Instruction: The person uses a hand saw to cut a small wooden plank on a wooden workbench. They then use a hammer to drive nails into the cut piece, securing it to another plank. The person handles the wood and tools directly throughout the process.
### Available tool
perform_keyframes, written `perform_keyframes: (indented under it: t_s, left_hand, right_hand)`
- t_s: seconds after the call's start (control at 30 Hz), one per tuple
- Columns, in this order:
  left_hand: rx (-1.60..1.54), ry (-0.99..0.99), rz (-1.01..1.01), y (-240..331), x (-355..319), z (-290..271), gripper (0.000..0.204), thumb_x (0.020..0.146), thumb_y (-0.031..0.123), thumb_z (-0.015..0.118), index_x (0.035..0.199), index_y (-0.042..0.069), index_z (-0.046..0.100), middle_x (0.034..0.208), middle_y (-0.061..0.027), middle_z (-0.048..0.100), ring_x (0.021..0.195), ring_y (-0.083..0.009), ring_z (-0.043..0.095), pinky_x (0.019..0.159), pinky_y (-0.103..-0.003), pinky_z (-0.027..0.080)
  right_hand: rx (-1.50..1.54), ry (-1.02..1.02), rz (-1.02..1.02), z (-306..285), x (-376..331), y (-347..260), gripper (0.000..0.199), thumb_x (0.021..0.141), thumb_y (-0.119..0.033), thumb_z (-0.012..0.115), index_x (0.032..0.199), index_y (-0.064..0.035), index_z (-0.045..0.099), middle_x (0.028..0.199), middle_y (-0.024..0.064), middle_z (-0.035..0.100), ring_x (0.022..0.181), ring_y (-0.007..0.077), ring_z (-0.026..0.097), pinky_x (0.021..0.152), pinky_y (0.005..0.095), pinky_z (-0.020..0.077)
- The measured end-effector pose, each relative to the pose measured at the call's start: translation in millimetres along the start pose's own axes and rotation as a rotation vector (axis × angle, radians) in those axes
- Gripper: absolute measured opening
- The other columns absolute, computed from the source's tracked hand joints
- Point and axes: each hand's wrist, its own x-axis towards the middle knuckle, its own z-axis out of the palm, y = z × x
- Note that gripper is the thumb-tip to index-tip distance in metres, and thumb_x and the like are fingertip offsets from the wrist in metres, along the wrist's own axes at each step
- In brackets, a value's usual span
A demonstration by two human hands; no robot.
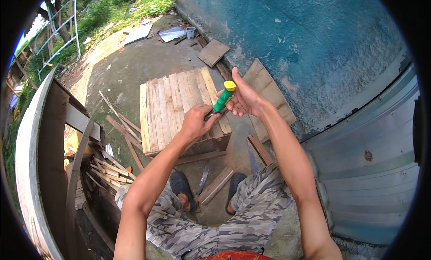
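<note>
- Blue, weathered wall (292, 40) stands on the right above a concrete floor (134, 62), with grass (105, 11) at the far left and a metal sheet (368, 161) curving along the near right
- On that floor sits a slatted wooden box (164, 103), its top boards running roughly away from the person; both hands are over its right side
- Between the hands is a tool with a green handle (222, 101), and its yellow cap (230, 85) is the upper end
- Its long axis slants steeply across the view, from lower left by the fingers to upper right, so the cap points up and away from the person's lap, a little rightward
- Left hand (195, 121) is closed around the tool's lower end, just below the green part
- Right hand (247, 99) is open beside the handle, thumb raised and fingers loosely bent (whether those fingers touch the handle, I cannot tell)
- Most of the tool's working end is hidden by the left hand, leaving its kind hard to make out
- Both forearms run off the lower edge, and the box's near side is partly covered by the left one
</note>
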Motion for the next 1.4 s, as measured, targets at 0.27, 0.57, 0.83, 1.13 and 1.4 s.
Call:
perform_keyframes:
  t_s: [0.27,0.57,0.83,1.13,1.4]
  left_hand:
    - [0.082,-0.082,0.077,-8.8,8.8,2.0,0.023,0.086,0.024,0.074,0.088,0.001,0.070,0.080,-0.0177,0.068,0.082,-0.0359,0.066,0.074,-0.046,0.055]
    - [0.056,-0.084,0.001,-13.9,8.9,14.6,0.024,0.086,0.025,0.074,0.093,0.002,0.072,0.082,-0.0192,0.068,0.082,-0.0367,0.065,0.074,-0.046,0.054]
    - [-0.081,-0.025,-0.093,-4.7,13.4,13.4,0.038,0.085,0.033,0.076,0.106,0.002,0.070,0.092,-0.0224,0.069,0.086,-0.0396,0.066,0.078,-0.047,0.053]
    - [-0.212,-0.039,-0.157,1.8,38.8,31.4,0.037,0.086,0.036,0.075,0.100,0.002,0.069,0.090,-0.0212,0.067,0.082,-0.0404,0.066,0.075,-0.047,0.051]
    - [-0.165,0.072,-0.062,-4.1,30.7,38.1,0.029,0.084,0.027,0.077,0.086,0.001,0.064,0.080,-0.0182,0.061,0.075,-0.0388,0.064,0.067,-0.045,0.050]
  right_hand:
    - [-0.173,0.079,0.003,-13.2,8.7,2.1,0.083,0.095,-0.079,0.038,0.108,-0.0028,0.068,0.059,-0.0015,0.056,0.047,0.0075,0.055,0.044,0.0225,0.0426]
    - [-0.253,0.142,-0.054,-13.0,13.6,10.2,0.075,0.096,-0.072,0.044,0.103,-0.0009,0.069,0.057,0.0002,0.055,0.046,0.0100,0.055,0.043,0.0247,0.0422]
    - [-0.488,0.226,-0.088,8.2,22.4,-6.9,0.077,0.088,-0.073,0.051,0.071,-0.0003,0.070,0.060,0.0100,0.063,0.050,0.0203,0.060,0.048,0.0347,0.0469]
    - [-0.748,0.284,-0.239,-9.5,44.1,14.7,0.078,0.091,-0.074,0.047,0.080,-0.0021,0.075,0.057,0.0137,0.060,0.047,0.0226,0.057,0.049,0.0384,0.0479]
    - [0.289,0.413,-0.707,-43.6,17.3,-35.6,0.070,0.103,-0.068,0.036,0.123,-0.0094,0.068,0.110,0.0084,0.067,0.109,0.0192,0.060,0.093,0.0379,0.0473]
